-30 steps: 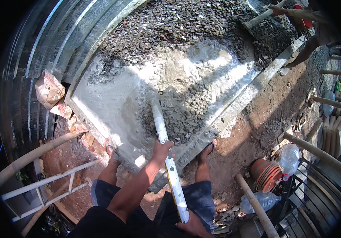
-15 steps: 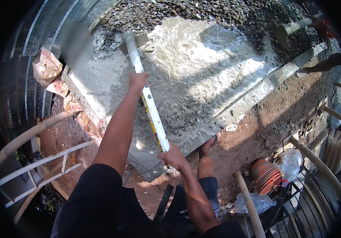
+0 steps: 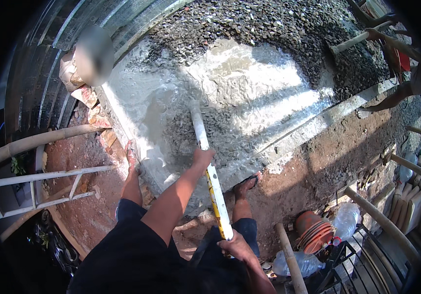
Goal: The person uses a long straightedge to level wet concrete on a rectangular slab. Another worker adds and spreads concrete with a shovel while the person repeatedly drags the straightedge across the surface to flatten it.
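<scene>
Both hands are wrapped round the white and yellow handle of a hoe [image 3: 214, 188]. My left hand [image 3: 203, 158] grips it about midway. Close to my body, my right hand [image 3: 236, 246] holds the upper end. The handle slants down and away into wet grey concrete mix [image 3: 240, 93]; the hoe's blade is hidden in the mix beside a patch of gravelly mix [image 3: 181, 130]. My feet stand apart at the near side, the right one [image 3: 248, 182] in a sandal close to the edge of the mixing area.
A gravel heap [image 3: 249, 24] borders the mix at the far side. At the far right, another person's hands hold a second hoe [image 3: 350, 43]. Corrugated metal sheets [image 3: 39, 88] stand left, with a ladder [image 3: 53, 175]. Stacked orange buckets [image 3: 314, 232], plastic bottles [image 3: 346, 220] and poles [image 3: 291, 259] lie right.
I have drawn the hoe toward my body, both hands moving nearer and to the right. Its blade, visible before, has sunk from sight. The other person's hoe has shifted slightly.
</scene>
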Demonstrator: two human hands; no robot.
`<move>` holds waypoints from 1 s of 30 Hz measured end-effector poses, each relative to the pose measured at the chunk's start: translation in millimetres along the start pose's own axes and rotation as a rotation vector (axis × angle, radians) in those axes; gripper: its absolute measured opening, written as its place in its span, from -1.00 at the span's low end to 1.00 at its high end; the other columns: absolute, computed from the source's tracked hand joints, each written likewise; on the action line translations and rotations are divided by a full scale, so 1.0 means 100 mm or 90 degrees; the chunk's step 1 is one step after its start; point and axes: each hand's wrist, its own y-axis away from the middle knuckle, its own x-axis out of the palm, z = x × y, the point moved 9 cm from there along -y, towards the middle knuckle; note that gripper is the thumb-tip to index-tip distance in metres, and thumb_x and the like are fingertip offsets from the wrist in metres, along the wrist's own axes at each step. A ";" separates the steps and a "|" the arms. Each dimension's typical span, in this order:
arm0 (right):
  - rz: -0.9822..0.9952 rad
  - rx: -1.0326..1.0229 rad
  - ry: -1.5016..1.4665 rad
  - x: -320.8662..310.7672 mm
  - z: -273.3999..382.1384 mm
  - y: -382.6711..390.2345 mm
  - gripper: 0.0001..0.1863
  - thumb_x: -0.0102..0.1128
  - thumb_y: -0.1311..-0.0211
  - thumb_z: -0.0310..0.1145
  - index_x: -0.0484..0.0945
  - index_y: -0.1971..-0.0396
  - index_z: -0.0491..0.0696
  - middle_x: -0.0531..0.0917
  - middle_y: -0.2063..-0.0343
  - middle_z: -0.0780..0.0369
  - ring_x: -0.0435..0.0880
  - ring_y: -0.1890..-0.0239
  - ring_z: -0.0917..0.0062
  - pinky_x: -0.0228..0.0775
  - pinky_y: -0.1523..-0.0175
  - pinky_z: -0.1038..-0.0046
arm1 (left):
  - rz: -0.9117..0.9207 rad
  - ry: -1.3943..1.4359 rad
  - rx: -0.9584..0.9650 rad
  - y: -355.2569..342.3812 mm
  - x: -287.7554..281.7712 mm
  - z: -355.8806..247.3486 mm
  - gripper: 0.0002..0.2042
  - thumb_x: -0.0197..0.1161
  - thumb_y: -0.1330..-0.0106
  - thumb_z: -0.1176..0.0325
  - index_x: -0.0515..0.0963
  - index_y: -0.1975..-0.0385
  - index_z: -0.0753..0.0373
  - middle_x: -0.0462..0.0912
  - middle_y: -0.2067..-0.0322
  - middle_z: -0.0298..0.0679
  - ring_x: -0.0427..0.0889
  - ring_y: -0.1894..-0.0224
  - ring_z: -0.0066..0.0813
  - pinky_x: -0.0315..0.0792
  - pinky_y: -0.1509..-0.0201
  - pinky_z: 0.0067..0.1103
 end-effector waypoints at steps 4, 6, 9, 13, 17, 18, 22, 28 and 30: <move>-0.070 -0.084 0.411 -0.51 0.04 0.77 -0.36 0.46 -0.01 -0.20 0.46 -0.10 -0.11 0.71 0.17 0.07 0.72 0.06 0.18 0.54 -0.07 0.24 | 0.053 0.332 -0.071 1.21 -0.30 0.30 -0.76 0.31 -0.24 0.39 0.42 0.21 0.30 0.53 0.46 -0.17 0.62 0.62 -0.24 0.60 0.54 -0.34; -0.062 0.015 0.508 -0.68 -0.05 0.86 -0.35 0.46 0.05 -0.14 0.51 -0.07 -0.10 0.70 0.05 -0.02 0.65 -0.12 0.07 0.47 -0.20 0.17 | 0.014 0.436 -0.045 1.64 -0.56 0.30 -0.77 0.31 -0.26 0.39 0.39 0.23 0.26 0.50 0.49 -0.20 0.60 0.63 -0.27 0.60 0.53 -0.32; -0.037 -0.105 0.575 -0.39 0.50 0.36 -0.51 0.35 -0.09 -0.16 0.47 0.03 -0.08 0.70 0.16 -0.08 0.68 0.03 -0.06 0.51 -0.04 0.06 | -0.012 0.538 0.083 1.56 -1.32 -0.21 -0.79 0.27 -0.31 0.39 0.38 0.20 0.28 0.49 0.48 -0.18 0.61 0.62 -0.26 0.62 0.52 -0.31; -0.010 -0.266 0.551 0.49 1.65 -1.11 -0.36 0.35 -0.05 -0.14 0.43 -0.11 -0.16 0.70 0.13 -0.11 0.69 0.04 -0.05 0.50 -0.05 0.06 | -0.121 0.383 0.209 0.19 -2.56 -1.37 -0.78 0.27 -0.33 0.32 0.45 0.37 0.36 0.51 0.54 -0.15 0.61 0.62 -0.25 0.59 0.51 -0.32; -0.032 -0.258 0.385 0.78 1.94 -2.03 -0.36 0.32 0.00 -0.23 0.46 -0.09 -0.27 0.70 0.19 -0.15 0.69 0.08 -0.06 0.50 -0.04 0.17 | -0.157 0.269 0.119 -1.30 -2.56 -1.50 -0.51 0.34 -0.28 0.30 0.40 -0.05 0.54 0.58 0.37 -0.04 0.66 0.55 -0.22 0.63 0.52 -0.35; -0.042 -0.264 0.358 0.71 1.87 -2.05 -0.36 0.33 0.01 -0.24 0.47 -0.07 -0.28 0.70 0.22 -0.14 0.71 0.11 -0.04 0.50 -0.02 0.19 | -0.124 0.228 0.100 -1.50 -2.30 -1.29 -0.49 0.35 -0.26 0.31 0.41 -0.08 0.57 0.60 0.34 -0.01 0.69 0.50 -0.19 0.65 0.50 -0.35; 0.005 -0.098 0.187 0.35 1.17 -1.62 -0.56 0.30 -0.01 -0.36 0.53 0.09 -0.26 0.64 0.46 0.14 0.65 0.48 0.46 0.49 0.33 0.38 | -0.133 0.088 -0.009 -1.59 -1.34 -0.40 -0.48 0.36 -0.21 0.37 0.46 -0.09 0.62 0.66 0.20 0.08 0.76 0.35 -0.09 0.67 0.47 -0.30; 0.043 -0.041 0.094 0.10 0.86 -0.45 -0.62 0.30 -0.13 -0.42 0.49 0.05 -0.16 0.58 0.52 0.27 0.57 0.58 0.59 0.40 0.49 0.45 | -0.052 0.140 -0.031 -0.50 -0.81 -0.16 -0.56 0.37 -0.19 0.40 0.47 0.01 0.57 0.63 0.26 0.06 0.73 0.42 -0.14 0.67 0.49 -0.30; 0.011 -0.019 0.269 -0.18 0.60 -0.04 -0.54 0.37 -0.12 -0.31 0.48 0.00 -0.15 0.65 0.43 0.14 0.69 0.44 0.39 0.51 0.31 0.35 | -0.036 0.242 -0.054 0.11 -0.78 0.08 -0.62 0.36 -0.21 0.40 0.44 0.08 0.49 0.57 0.37 -0.03 0.68 0.52 -0.17 0.65 0.51 -0.30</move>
